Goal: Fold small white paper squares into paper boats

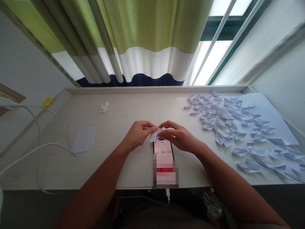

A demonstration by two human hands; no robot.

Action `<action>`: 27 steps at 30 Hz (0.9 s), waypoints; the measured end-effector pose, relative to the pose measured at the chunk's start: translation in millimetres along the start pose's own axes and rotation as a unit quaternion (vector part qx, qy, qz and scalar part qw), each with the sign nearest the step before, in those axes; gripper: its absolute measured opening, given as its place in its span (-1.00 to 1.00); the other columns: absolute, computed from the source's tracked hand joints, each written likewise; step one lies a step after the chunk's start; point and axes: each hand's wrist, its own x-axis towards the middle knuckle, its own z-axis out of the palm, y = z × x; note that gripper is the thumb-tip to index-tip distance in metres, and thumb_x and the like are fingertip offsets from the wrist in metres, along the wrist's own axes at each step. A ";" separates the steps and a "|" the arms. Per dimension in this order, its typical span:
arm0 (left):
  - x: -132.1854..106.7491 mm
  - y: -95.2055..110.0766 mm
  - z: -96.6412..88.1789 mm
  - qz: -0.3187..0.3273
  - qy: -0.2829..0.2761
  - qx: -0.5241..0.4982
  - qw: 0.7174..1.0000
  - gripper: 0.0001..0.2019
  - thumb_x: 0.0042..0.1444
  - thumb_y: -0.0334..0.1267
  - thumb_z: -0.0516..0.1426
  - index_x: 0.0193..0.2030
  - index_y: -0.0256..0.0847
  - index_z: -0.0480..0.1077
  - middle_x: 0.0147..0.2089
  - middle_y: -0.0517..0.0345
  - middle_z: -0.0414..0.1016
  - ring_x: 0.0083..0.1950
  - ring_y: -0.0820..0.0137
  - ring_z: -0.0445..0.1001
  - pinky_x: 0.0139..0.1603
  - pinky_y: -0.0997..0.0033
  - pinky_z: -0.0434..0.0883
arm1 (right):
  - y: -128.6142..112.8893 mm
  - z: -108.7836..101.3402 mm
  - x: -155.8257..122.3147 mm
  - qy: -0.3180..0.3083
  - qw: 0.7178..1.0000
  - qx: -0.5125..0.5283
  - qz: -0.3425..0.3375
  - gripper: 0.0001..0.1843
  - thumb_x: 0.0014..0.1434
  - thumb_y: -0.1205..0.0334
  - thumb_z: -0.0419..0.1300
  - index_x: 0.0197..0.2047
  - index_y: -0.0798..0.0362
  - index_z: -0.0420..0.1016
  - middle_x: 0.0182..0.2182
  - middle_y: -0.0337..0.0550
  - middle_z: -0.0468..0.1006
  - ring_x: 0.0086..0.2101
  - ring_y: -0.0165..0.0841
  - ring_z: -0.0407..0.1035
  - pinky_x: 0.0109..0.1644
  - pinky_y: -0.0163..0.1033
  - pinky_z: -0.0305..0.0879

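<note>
A small folded piece of white paper is held up between both hands, just above the top end of a phone. My left hand pinches its upper left edge between thumb and fingers. On the opposite side my right hand grips the paper, with the thumb and fingertips at its right edge. The fingers partly cover the paper, so its full shape is hidden. Below the hands the phone lies face up, showing a timer on a pink screen; its lower part is blurred out.
Many folded paper boats spread over the right side of the white desk, some on a large white sheet. To the left lie a stack of paper slips, a crumpled paper and white cables. A charging cable hangs from the phone.
</note>
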 end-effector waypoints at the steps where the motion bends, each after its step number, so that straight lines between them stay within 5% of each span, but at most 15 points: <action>1: 0.4 -0.9 0.4 0.022 -0.001 -0.001 1.000 -0.78 0.22 -0.11 0.31 -0.28 -0.25 0.59 -0.61 0.29 0.44 -0.69 0.60 0.17 -0.68 0.56 0.08 | 0.4 1.5 0.1 0.008 1.000 0.015 0.007 -0.80 0.49 0.29 0.19 -0.05 -0.03 0.68 0.05 0.00 0.60 -0.06 -0.25 0.58 -0.06 -0.12 0.61; 5: 0.0 -2.3 1.6 0.093 -0.029 0.006 0.995 -0.73 0.19 -0.07 0.36 -0.18 -0.25 0.57 -0.35 0.11 0.66 -0.40 0.44 0.55 -0.46 0.53 0.37 | 1.8 3.7 2.5 0.046 0.996 0.063 0.046 -0.87 0.44 0.32 0.24 -0.09 0.00 0.65 0.00 -0.02 0.61 -0.08 -0.26 0.58 -0.03 -0.11 0.60; 8: -1.1 -4.9 1.7 0.089 -0.078 0.011 0.993 -0.58 0.15 -0.08 0.41 0.06 -0.22 0.51 -0.15 0.03 0.73 -0.24 0.29 0.68 -0.31 0.41 0.53 | 2.2 0.9 5.1 0.063 0.990 0.093 0.089 -0.91 0.40 0.29 0.30 -0.14 0.00 0.67 -0.05 -0.05 0.62 -0.08 -0.24 0.58 -0.02 -0.09 0.60; 16: 5.2 -14.4 0.2 0.085 -0.112 -0.048 0.989 -0.54 0.23 -0.06 0.37 0.14 -0.26 0.45 -0.15 -0.04 0.76 -0.12 0.17 0.75 -0.18 0.29 0.62 | 1.5 1.1 7.8 0.085 0.952 0.236 0.175 -0.90 0.31 0.16 0.38 -0.19 0.00 0.70 -0.18 -0.13 0.66 -0.16 -0.30 0.61 0.02 -0.06 0.63; 27: 2.3 -9.8 1.5 0.072 -0.125 -0.062 0.988 -0.48 0.19 -0.08 0.41 0.17 -0.31 0.42 -0.10 -0.15 0.76 -0.12 0.12 0.77 -0.20 0.29 0.63 | 1.9 8.7 9.0 0.126 0.921 0.278 0.241 -0.76 0.22 0.03 0.46 -0.16 0.01 0.69 -0.26 -0.14 0.75 -0.28 -0.25 0.66 -0.08 -0.06 0.62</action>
